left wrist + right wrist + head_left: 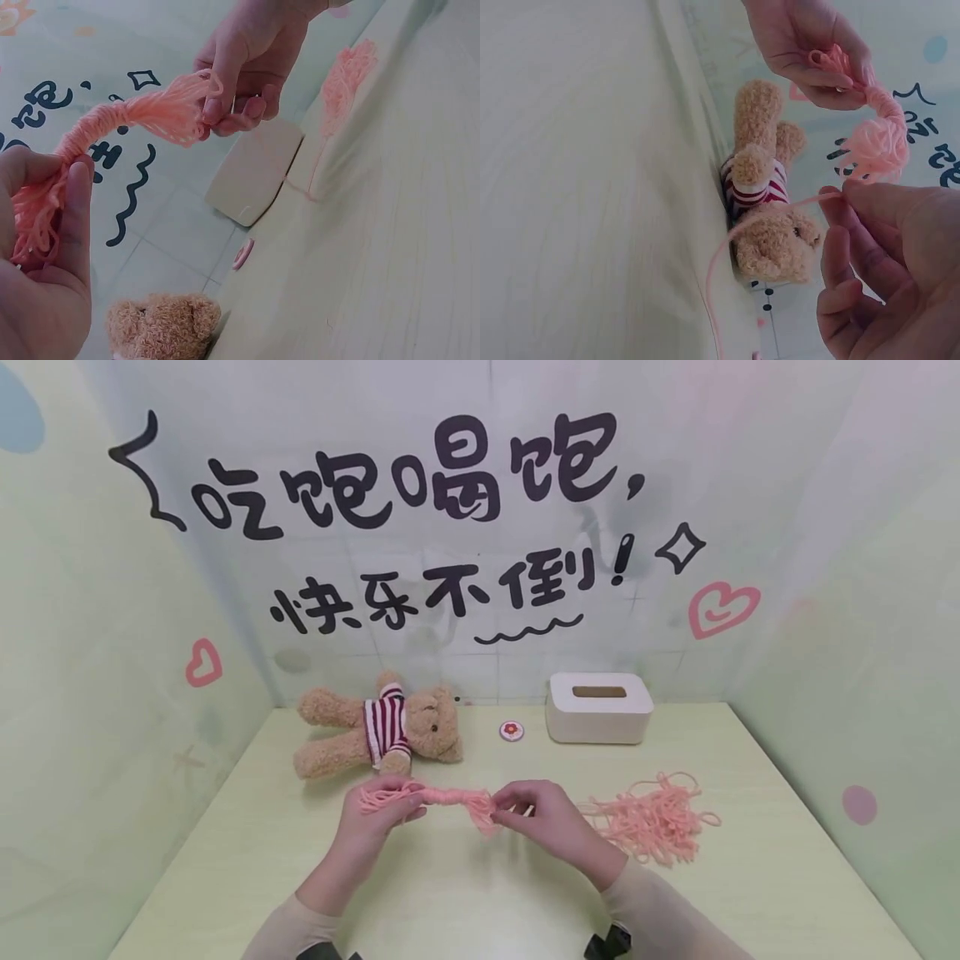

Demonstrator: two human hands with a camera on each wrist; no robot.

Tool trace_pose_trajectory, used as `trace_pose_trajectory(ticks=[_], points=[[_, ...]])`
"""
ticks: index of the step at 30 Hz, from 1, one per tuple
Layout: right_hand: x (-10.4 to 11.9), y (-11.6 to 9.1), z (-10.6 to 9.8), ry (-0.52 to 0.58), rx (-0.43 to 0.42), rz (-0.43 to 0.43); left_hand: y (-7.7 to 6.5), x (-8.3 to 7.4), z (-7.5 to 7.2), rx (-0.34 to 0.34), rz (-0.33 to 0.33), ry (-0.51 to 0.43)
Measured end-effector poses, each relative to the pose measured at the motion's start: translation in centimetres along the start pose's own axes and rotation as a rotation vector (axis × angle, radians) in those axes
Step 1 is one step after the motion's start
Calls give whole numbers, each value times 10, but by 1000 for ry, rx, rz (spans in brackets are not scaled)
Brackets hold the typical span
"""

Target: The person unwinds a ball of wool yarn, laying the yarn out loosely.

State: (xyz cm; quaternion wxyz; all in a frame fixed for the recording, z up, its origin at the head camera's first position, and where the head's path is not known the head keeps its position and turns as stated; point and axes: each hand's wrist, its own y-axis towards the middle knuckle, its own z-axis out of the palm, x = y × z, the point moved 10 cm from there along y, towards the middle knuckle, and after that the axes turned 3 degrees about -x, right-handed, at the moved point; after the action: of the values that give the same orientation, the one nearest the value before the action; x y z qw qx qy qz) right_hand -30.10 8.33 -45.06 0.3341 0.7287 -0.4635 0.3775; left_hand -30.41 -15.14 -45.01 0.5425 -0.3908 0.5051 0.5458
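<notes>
Toy bear (386, 727): lies on the table (465, 902) just beyond the left-hand grip, legs to the left, head to the right; wears a striped sweater in dark red and white.

Left hand (369, 825): thumb and fingers closed round the left part of the pink yarn bundle (448, 796). Looped ends lie within this grip, against the palm in the left wrist view.

Yarn bundle: held up between the two hands, above the table. Its tightly wrapped middle spans from the left-hand grip toward the right; its right end fans out as loose loops beside the right fingertips.

Round badge (512, 731): on the table beyond the gap between the grips; red flower on its face.

Right hand (546, 820): thumb and forefinger pinch a thin pink strand (804, 201) next to the bundle's fanned end; the other fingers are bent. Cannot tell whether the strand joins the bundle at the pinch.

Tissue box (600, 710): white, slot on top; stands beyond the right-hand grip and a little to its right.

Loose yarn pile (654, 822): pink, tangled, on the table to the right of the right-hand grip; stray loops at its edges.
</notes>
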Motion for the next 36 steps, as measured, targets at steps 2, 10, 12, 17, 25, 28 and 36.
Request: trace_pose_trajectory(ticks=[2, 10, 12, 17, 25, 28, 36], points=[[-5, -1, -9, -19, -43, 26, 0, 1, -2, -13, -11, 4], [-37, -24, -59, -110, -166, 133, -2, 4, -21, -55, -13, 26], [-46, -33, -74, -143, -191, 159, -2, 4, -26, -60, -5, 29], [-63, -52, -106, -199, -226, 199, -1, 0, -42, -89, 9, 50], [-77, -73, -162, -342, -336, 214, 3, -13, -77, -183, 10, 25], [-91, -80, -179, -385, -356, 243, 4, -19, -91, -195, 20, 3], [-126, -97, -222, -516, -420, 320, 6, -26, -111, -248, 63, -76]])
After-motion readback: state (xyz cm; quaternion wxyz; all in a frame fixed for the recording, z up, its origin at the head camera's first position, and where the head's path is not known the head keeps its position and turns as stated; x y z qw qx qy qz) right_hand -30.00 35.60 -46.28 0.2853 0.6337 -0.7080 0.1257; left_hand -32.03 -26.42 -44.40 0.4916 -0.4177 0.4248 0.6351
